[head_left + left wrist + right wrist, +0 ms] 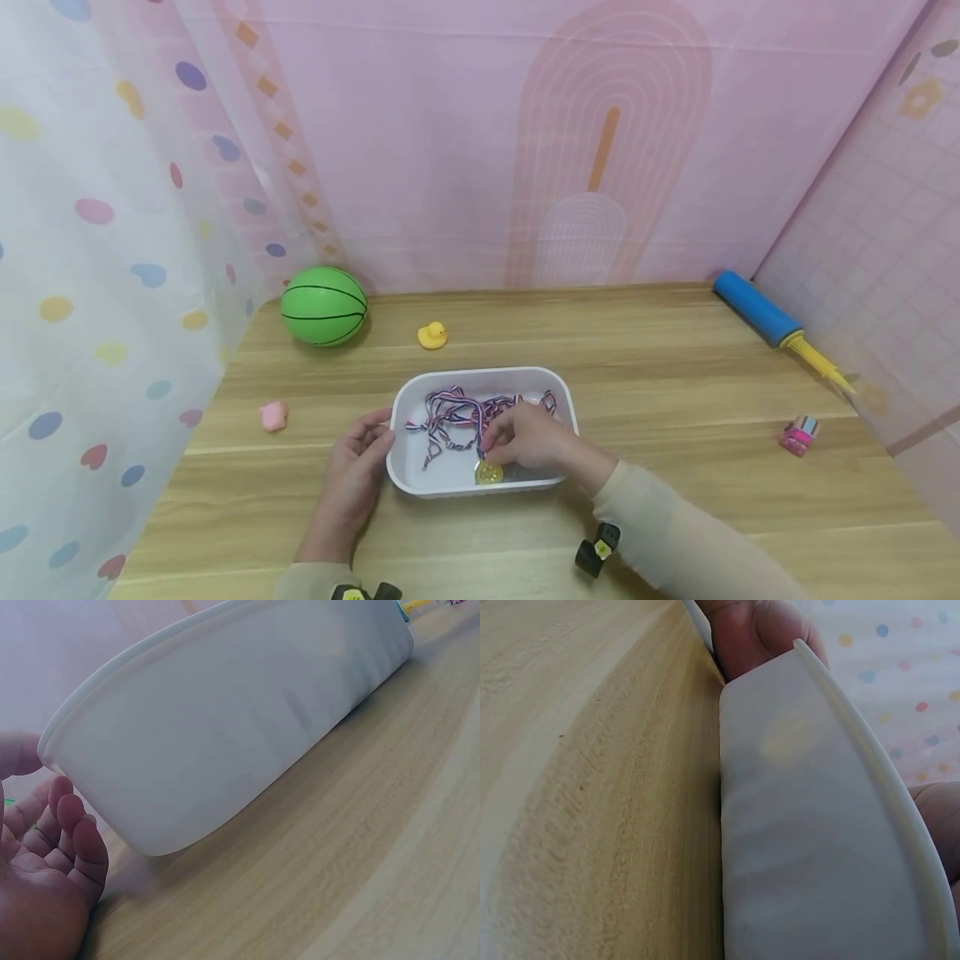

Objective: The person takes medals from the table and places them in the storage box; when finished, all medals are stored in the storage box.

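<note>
A white plastic tray [480, 491] rests on the wooden table, with tangled red, white and blue striped ribbons [456, 408] inside. My left hand [352, 473] holds the tray's left end; in the left wrist view the thumb [19, 754] is at the rim and the other fingers bend beside the outer wall. Reaching over the right side of the tray, my right hand [531, 437] pinches the ribbon of a gold medal [489, 473] just above its disc. The medal hangs low near the tray's front wall. In the right wrist view, the tray wall [810, 825] hides most of that hand.
At the back left sits a green ball [324, 306], with a yellow rubber duck [432, 336] to its right. A small pink toy [273, 416] lies left of the tray. On the right are a blue and yellow hand pump [757, 308] and a small pink toy vehicle [799, 435].
</note>
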The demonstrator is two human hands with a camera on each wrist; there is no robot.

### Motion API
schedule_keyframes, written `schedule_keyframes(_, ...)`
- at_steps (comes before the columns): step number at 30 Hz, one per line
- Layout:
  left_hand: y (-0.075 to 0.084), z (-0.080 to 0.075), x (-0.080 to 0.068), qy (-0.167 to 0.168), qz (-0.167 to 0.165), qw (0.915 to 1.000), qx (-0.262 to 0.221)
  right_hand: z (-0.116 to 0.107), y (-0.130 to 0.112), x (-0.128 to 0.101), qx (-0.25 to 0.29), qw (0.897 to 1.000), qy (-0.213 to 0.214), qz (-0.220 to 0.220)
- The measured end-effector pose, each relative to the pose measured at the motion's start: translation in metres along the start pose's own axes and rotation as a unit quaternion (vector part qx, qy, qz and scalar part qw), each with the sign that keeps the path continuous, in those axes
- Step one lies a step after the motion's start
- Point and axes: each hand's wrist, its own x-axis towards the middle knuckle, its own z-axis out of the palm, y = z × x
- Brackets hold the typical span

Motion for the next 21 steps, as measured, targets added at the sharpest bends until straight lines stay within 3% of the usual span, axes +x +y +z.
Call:
schedule_keyframes(8, 0.0, 0.001, 0.0, -0.002, -0.003, 1.0, 0.003, 0.003, 0.0, -0.003, -0.006, 1.0, 0.007, -0.004)
schedule_keyframes(16, 0.0, 0.002, 0.001, -0.007, -0.005, 0.9999, 0.009, 0.003, 0.001, -0.005, -0.055, 0.998, 0.032, -0.002)
schedule_keyframes(21, -0.001, -0.001, 0.001, -0.006, -0.005, 0.9999, 0.013, -0.008, -0.004, -0.011, -0.063, 0.996, 0.064, -0.031)
